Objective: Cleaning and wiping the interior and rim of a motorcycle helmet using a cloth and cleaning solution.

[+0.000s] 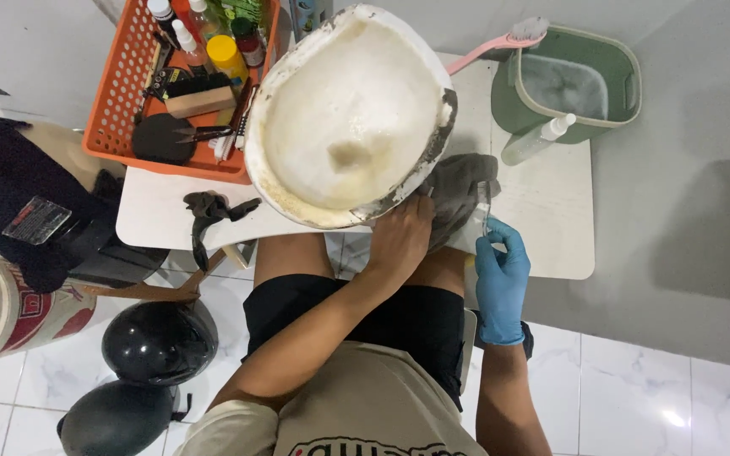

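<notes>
Helmet shell (352,114), white and stained, lay inverted on the table (551,228); my bare left hand (399,241) pressed its near rim, fingers together. My gloved right hand (500,274) pinched 1 clear tube (485,211) beside the grey cloth (458,190).

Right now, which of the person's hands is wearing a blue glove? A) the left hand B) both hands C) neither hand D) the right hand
D: the right hand is in a blue glove at the table edge, while the left hand is bare under the white helmet shell.
</notes>
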